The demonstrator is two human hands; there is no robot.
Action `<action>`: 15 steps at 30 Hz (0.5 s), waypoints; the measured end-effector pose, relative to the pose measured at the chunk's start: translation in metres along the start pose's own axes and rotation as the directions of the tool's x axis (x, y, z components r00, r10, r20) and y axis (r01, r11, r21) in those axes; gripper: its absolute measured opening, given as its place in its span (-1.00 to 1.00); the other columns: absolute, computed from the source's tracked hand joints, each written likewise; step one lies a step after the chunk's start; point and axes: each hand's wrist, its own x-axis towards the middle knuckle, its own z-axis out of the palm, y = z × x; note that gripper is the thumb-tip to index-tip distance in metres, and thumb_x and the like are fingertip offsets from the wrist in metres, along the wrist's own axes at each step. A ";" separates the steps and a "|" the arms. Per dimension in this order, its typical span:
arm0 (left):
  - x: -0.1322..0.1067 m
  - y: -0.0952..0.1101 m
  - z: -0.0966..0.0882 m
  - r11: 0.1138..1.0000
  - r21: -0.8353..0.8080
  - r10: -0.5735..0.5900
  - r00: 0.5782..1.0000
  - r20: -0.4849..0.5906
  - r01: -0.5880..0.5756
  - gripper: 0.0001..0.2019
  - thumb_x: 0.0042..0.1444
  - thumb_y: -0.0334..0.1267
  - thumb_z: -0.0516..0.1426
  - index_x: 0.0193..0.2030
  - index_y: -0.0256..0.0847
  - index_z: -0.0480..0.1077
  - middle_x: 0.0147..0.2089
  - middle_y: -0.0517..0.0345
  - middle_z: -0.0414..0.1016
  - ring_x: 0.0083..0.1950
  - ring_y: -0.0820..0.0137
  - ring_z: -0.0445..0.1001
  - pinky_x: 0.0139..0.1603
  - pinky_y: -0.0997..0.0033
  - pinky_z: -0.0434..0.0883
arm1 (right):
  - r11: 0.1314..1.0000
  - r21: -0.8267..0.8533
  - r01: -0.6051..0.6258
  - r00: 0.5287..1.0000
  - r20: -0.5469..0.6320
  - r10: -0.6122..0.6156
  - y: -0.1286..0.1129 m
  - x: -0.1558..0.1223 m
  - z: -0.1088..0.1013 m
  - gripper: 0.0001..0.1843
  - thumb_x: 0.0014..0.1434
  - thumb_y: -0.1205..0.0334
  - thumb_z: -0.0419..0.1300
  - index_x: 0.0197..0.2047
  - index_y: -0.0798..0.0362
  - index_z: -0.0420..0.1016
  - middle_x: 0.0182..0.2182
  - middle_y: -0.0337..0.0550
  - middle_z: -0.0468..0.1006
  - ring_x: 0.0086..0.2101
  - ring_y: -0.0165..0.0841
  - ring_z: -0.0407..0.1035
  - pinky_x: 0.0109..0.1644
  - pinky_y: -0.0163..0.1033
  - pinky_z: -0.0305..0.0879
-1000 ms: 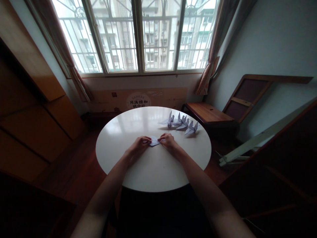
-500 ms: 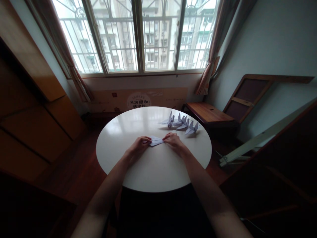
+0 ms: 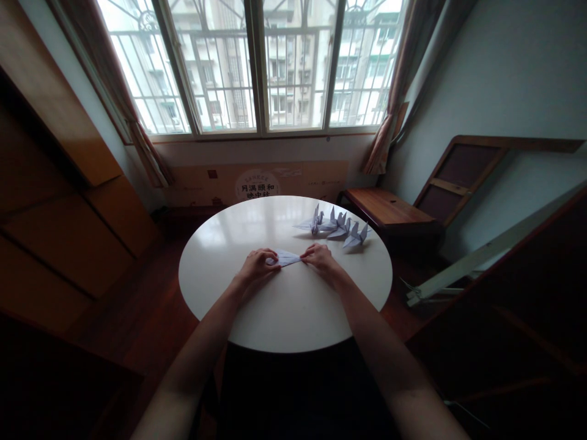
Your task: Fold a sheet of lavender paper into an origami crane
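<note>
A small folded piece of pale lilac paper (image 3: pixel 287 258) lies flat near the middle of the round white table (image 3: pixel 275 311). My left hand (image 3: pixel 257 266) pinches its left end with curled fingers. My right hand (image 3: pixel 318 258) pinches its right tip. Both hands rest on the tabletop, with the paper stretched narrow between them. Three folded paper cranes (image 3: pixel 337 225) of the same lilac colour stand in a row behind my right hand.
A low wooden bench (image 3: pixel 385 211) stands right of the table, with a wooden frame (image 3: pixel 458 177) leaning on the wall behind it. A printed cardboard panel (image 3: pixel 257 182) sits under the barred window. Wooden cabinets (image 3: pixel 68 214) line the left side.
My hands have spread slightly apart, the right one shifting right. The paper between them has gone from a broader flap to a narrower, longer folded shape.
</note>
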 end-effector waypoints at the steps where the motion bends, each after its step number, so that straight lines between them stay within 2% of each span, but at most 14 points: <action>1: 0.000 0.000 0.000 1.000 -0.002 -0.004 1.000 0.001 0.004 -0.79 -0.02 -0.08 0.28 -0.25 -0.08 0.57 -0.08 0.14 0.58 -0.07 0.28 0.53 -0.02 0.36 0.41 | 1.000 0.001 -0.005 1.000 -0.003 0.005 0.001 0.000 0.000 -0.87 -0.02 0.15 0.32 -0.34 -0.16 0.67 -0.20 -0.25 0.59 -0.18 -0.28 0.40 -0.07 -0.26 0.29; 7: 0.000 -0.003 0.000 0.999 -0.011 -0.030 1.000 -0.001 0.030 -0.78 -0.02 -0.07 0.28 -0.25 -0.08 0.57 -0.07 0.13 0.58 -0.09 0.28 0.54 -0.01 0.35 0.41 | 1.000 -0.025 0.007 1.000 -0.024 -0.008 -0.001 -0.001 -0.003 -0.86 0.00 0.12 0.30 -0.32 -0.17 0.67 -0.20 -0.24 0.60 -0.18 -0.27 0.41 -0.09 -0.24 0.29; 15: 0.002 -0.010 0.002 0.998 -0.053 0.030 1.000 -0.010 -0.030 -0.76 0.01 -0.04 0.26 -0.24 -0.10 0.58 -0.09 0.10 0.58 -0.08 0.27 0.54 0.01 0.34 0.41 | 0.997 -0.057 -0.052 0.998 -0.034 0.050 -0.008 -0.004 -0.006 -0.80 0.06 0.10 0.25 -0.24 -0.10 0.66 -0.19 -0.15 0.59 -0.16 -0.22 0.41 -0.12 -0.23 0.27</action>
